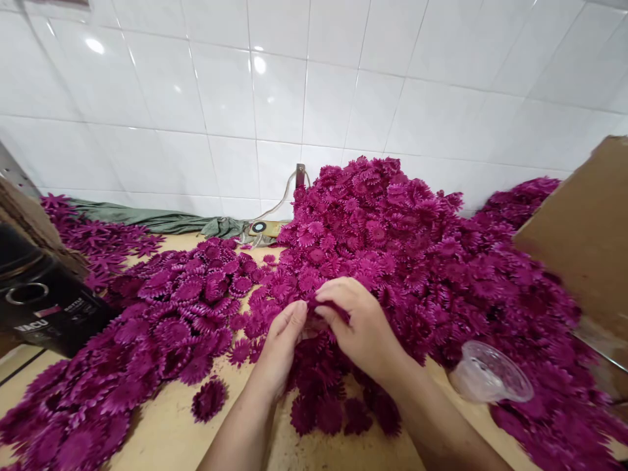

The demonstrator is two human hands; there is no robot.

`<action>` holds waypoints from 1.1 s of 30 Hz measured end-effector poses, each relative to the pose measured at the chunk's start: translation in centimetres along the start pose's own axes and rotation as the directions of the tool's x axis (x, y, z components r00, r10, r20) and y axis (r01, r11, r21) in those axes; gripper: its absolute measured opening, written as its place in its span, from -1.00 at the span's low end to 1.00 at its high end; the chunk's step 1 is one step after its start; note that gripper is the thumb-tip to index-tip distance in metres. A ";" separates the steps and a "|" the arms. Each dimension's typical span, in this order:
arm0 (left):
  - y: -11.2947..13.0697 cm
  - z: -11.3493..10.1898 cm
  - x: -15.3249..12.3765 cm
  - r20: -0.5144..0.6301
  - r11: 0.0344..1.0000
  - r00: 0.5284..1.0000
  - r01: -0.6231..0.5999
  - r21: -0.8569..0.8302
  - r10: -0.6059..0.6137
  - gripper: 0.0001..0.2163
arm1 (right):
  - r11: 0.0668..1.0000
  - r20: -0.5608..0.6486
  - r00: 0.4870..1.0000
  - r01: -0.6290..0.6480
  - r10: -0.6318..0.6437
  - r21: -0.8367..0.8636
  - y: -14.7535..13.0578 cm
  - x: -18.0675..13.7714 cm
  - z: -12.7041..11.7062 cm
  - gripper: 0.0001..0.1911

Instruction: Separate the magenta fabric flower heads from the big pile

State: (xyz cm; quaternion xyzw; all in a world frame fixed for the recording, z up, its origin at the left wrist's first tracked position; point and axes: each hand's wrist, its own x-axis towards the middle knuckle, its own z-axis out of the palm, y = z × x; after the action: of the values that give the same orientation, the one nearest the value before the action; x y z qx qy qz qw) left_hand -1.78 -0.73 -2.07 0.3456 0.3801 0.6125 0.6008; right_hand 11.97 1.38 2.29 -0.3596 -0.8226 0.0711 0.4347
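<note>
Fingers (341, 292): right hand (366, 333) is pinching a purple flower piece (337, 309) between thumb and fingers; left hand (282, 347) is bringing its thumb tip close beside it, its other fingertips hiding, so I cannot tell their grip.
Flower piece: is sitting between both hands, before the heap.
Shadowed cluster (333, 413): is lying below the hands on the tan tabletop (161, 445).
Clear plastic cup (490, 374): is tilting beside the right forearm, touching blossoms, rim facing right; its contents are not showing clearly.
Large heap (383, 248): loose purple blossoms are mounding near the white tiled wall (328, 91).
Left pile (171, 333): broader, frilled rounds are spreading toward the near left; one single round (209, 399) is lying apart.
Black container (53, 314): is leaning at far left, bearing "VACU" lettering; its inside is not showing.
Cardboard (579, 229): is standing at far right, beside blossoms.
Green cloth (147, 214): is stretching along the wall.
</note>
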 end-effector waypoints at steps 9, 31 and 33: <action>-0.5 1.0 0.2 0.051 0.956 0.980 -0.200 0.216 0.193 -0.77 | 0.986 -0.081 0.986 -0.150 0.144 -0.070 -1.3 -0.8 1.9 -0.82; 0.2 0.8 -0.7 -0.254 0.995 0.967 -0.007 -0.097 -0.018 -0.75 | 0.573 0.151 0.802 -0.531 0.578 0.625 2.2 1.3 0.4 -0.74; 0.2 0.9 -0.9 -0.212 0.993 0.975 0.042 -0.111 -0.065 -0.74 | 0.593 0.147 0.806 -0.532 0.573 0.604 2.2 1.2 0.2 -0.76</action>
State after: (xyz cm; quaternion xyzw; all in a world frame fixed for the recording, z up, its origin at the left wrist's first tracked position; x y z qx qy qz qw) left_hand -1.02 -1.54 -1.41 0.2346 0.4193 0.6491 0.5897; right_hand 12.52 3.88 2.01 -0.4355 -0.5853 0.4565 0.5092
